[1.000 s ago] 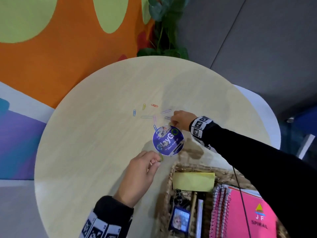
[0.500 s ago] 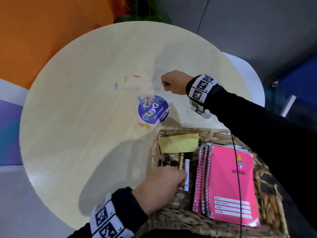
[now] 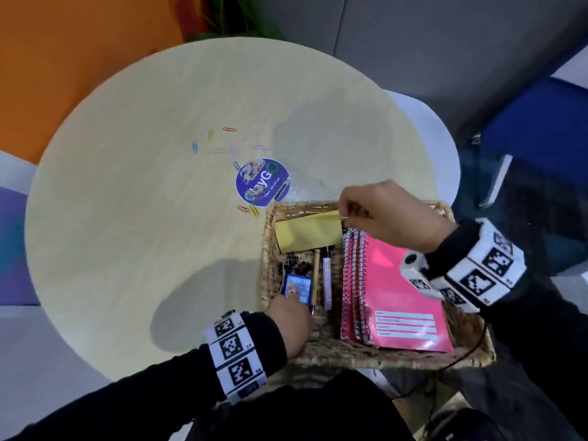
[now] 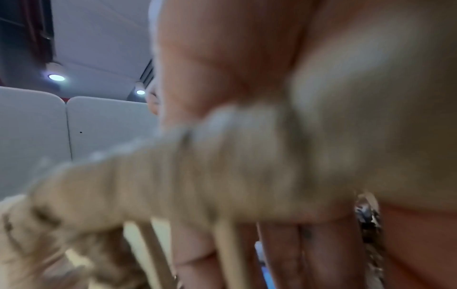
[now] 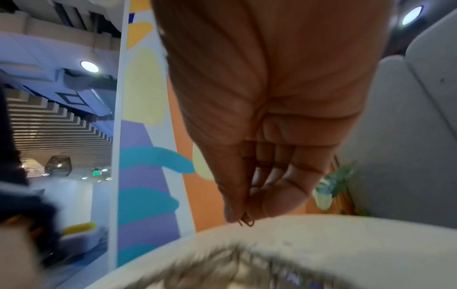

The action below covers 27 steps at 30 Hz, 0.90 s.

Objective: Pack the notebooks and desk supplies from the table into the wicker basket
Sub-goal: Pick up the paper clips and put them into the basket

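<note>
The wicker basket (image 3: 381, 356) sits at the table's near right edge. It holds pink spiral notebooks (image 3: 404, 281), a yellow sticky pad (image 3: 305, 232), black binder clips (image 3: 294, 264), a pencil (image 3: 316, 275), a white pen (image 3: 327, 281) and a blue card (image 3: 299, 286). My right hand (image 3: 345, 214) hovers over the basket's far rim and pinches a paper clip (image 5: 247, 223) between thumb and fingertips (image 5: 277, 205). My left hand (image 3: 294, 308) reaches into the basket's near left corner; its fingers (image 4: 279, 254) look straight and blurred. Several coloured paper clips (image 3: 229, 129) lie on the table (image 3: 127, 218).
A round blue sticker (image 3: 263, 182) lies just beyond the basket, with two clips (image 3: 245, 209) at its near edge. A white chair (image 3: 426, 132) stands past the table's right side, a plant (image 3: 235, 23) behind it. A thin black cable (image 3: 471, 348) crosses the basket's right corner.
My left hand went from the table beside the sticker into the basket. My right hand pinched a clip on the table and came back over the basket's far rim.
</note>
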Motion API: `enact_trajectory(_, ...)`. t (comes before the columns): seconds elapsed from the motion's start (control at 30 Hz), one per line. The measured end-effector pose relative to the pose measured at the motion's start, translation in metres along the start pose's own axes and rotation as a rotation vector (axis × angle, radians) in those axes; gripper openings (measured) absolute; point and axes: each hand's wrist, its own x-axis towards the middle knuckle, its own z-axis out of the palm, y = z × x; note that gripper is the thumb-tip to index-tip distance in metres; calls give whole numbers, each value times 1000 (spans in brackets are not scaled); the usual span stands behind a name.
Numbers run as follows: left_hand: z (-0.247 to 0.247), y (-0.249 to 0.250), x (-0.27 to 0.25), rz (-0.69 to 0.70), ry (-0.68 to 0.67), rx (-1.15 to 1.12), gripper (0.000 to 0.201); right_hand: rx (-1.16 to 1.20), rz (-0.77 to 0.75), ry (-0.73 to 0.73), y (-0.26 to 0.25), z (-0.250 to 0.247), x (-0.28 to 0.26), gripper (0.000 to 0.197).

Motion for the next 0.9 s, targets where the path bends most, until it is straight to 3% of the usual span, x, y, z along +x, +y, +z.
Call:
enact_trajectory(0.1,-6,2,-5,-9,-43,57,33,-48,-22,-188,-3,37,-17,8)
enact_trajectory(0.2,-11,-14,-18,-12,213,-86,25,-67,-45,-356,-10,71,-25,12)
enact_trajectory(0.33,-12,-51,-50,-43,554,-460,25,-155,-71,-507,-26,105,-23,15)
enact_trajectory(0.43,0,-70,-73,-162,739,-680,20,-254,-108,-570,-44,122,-15,22)
enact_trajectory(0.63,44,-87,-85,-433,784,-845,15,-455,-195,-600,-72,145,-5,24)
enact_trajectory(0.9,52,-105,-79,-508,792,-914,16,-516,-204,-614,-77,148,-6,25)
